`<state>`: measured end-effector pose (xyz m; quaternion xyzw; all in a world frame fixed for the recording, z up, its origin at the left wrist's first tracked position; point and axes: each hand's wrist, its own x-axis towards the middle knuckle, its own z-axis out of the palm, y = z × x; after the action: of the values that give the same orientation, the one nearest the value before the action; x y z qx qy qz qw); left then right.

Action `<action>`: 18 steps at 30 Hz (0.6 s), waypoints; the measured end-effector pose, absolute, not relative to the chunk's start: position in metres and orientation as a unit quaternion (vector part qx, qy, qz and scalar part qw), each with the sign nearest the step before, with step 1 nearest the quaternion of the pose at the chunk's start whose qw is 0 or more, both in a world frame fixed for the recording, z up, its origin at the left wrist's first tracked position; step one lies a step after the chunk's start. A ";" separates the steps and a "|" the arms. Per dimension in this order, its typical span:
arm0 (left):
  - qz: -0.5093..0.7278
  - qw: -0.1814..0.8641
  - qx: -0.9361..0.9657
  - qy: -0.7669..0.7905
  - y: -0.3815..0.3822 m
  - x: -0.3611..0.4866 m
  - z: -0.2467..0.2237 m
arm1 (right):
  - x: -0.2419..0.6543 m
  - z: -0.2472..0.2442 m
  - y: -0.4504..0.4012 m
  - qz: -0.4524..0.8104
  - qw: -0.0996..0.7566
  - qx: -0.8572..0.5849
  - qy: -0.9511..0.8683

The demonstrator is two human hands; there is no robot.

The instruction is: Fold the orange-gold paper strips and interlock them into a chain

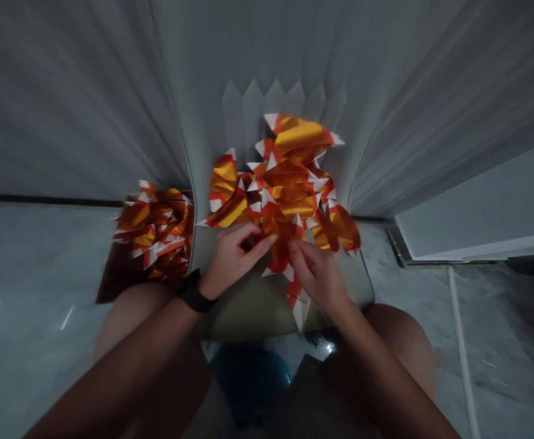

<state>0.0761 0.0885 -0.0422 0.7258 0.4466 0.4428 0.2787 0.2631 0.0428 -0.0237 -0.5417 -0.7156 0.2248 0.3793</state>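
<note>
Between my two hands is a folded gold-and-red paper (279, 239) with white pointed corners. My left hand (237, 253), a dark band on its wrist, pinches the paper's left side with thumb and fingers. On the other side my right hand (318, 275) pinches its right edge. Behind them lies a loose pile of similar folded papers (294, 183), spread over a pale chair seat (249, 311). One strip of paper (299, 305) with a white tip hangs below my right fingers, and I cannot tell whether it belongs to the held piece.
Left of the chair, a dark brown box (116, 274) holds more folded papers (157, 228). The chair's ridged backrest (276, 49) rises in front of grey curtains (66, 91). A white panel (481, 201) stands at right. Something blue (251, 384) sits beneath, between my knees.
</note>
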 end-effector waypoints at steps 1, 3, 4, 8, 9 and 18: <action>0.445 0.276 0.724 0.449 0.088 0.077 -0.043 | 0.262 -0.025 0.042 0.210 0.381 -0.540 -0.720; 0.451 0.275 0.725 0.442 0.087 0.079 -0.044 | 0.260 -0.025 0.040 0.194 0.384 -0.541 -0.723; 0.456 0.280 0.725 0.434 0.087 0.079 -0.044 | 0.260 -0.025 0.039 0.194 0.387 -0.544 -0.719; 0.454 0.334 0.734 0.380 0.087 0.072 -0.034 | 0.265 -0.018 0.028 0.233 0.390 -0.556 -0.696; 0.446 0.349 0.740 0.363 0.087 0.069 -0.032 | 0.267 -0.015 0.026 0.248 0.386 -0.558 -0.692; 0.412 0.351 0.781 0.311 0.088 0.067 -0.030 | 0.267 -0.010 0.019 0.277 0.371 -0.564 -0.684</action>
<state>0.0671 0.0881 -0.0297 0.7811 0.3113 0.4118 0.3513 0.2675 0.0195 -0.0102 -0.5645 -0.6837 0.2767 0.3707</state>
